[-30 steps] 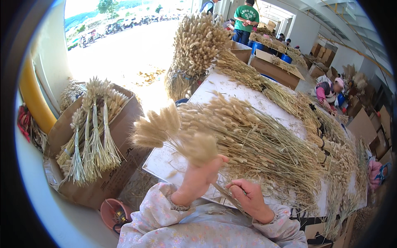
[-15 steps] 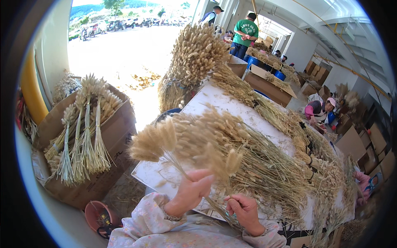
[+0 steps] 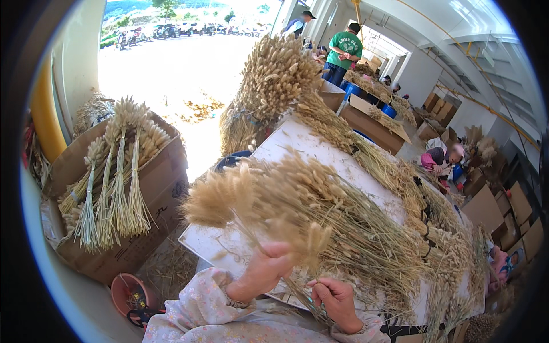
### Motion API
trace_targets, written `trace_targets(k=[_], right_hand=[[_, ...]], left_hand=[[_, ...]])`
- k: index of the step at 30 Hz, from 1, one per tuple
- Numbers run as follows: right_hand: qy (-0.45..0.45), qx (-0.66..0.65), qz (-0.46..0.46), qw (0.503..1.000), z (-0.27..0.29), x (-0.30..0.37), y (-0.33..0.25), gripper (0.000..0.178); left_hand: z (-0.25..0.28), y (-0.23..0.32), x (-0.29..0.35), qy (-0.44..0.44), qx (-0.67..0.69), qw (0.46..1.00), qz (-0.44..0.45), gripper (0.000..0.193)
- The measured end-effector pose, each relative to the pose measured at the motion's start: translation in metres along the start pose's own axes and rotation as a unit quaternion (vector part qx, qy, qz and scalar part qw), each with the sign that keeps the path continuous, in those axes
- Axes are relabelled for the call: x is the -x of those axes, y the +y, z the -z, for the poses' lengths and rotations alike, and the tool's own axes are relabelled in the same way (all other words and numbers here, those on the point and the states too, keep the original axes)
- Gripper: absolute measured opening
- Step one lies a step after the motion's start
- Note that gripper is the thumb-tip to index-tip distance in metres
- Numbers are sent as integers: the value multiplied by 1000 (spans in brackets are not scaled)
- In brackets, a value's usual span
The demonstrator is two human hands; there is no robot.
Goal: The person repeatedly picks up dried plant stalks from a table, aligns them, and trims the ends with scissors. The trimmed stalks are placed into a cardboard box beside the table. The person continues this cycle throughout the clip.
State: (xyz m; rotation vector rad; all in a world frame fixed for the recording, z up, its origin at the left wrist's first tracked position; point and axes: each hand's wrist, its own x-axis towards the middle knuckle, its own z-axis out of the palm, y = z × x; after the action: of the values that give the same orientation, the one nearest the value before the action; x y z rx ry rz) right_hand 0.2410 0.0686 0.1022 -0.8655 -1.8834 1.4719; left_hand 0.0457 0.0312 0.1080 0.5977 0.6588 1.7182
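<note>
Closed around the stems of a small bunch of dried bunny-tail grass (image 3: 220, 197) is my left hand (image 3: 262, 273), near the table's front edge. The bunch's fluffy tan heads point up and left, blurred by motion. Just to the right, my right hand (image 3: 336, 300) has thumb and fingers pinched together on thin grass stems. A few fuzzy heads (image 3: 311, 243) stand between the two hands. Beyond both hands lies a large loose pile of the same dried grass (image 3: 343, 228), its heads to the left and stems to the right.
The white table (image 3: 297, 140) carries more tied grass along its far side. A tall sheaf (image 3: 277, 77) rises behind it. At left, a cardboard box (image 3: 151, 194) holds tied bunches, with a pink bucket (image 3: 127, 288) below. Other people (image 3: 343, 48) are farther back.
My left hand and its bunch have shifted slightly. The fuzzy heads between my hands have dropped lower and a little to the left. Both hands keep their grip.
</note>
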Motion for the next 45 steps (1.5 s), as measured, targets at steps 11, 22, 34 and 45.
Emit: trace_targets(k=[11, 22, 34, 45], right_hand=[[8, 10, 2, 1000, -1, 4, -3, 16], [11, 28, 8, 1000, -2, 3, -9, 15], [10, 44, 15, 999, -4, 5, -10, 16], [7, 59, 42, 997, -4, 9, -19, 16]], left_hand=[[8, -14, 0, -9, 15, 1000, -3, 14], [7, -17, 1, -16, -31, 999, 21, 15], [3, -16, 4, 2, -22, 1000, 4, 22], [-2, -6, 9, -25, -44, 998, 34, 21]])
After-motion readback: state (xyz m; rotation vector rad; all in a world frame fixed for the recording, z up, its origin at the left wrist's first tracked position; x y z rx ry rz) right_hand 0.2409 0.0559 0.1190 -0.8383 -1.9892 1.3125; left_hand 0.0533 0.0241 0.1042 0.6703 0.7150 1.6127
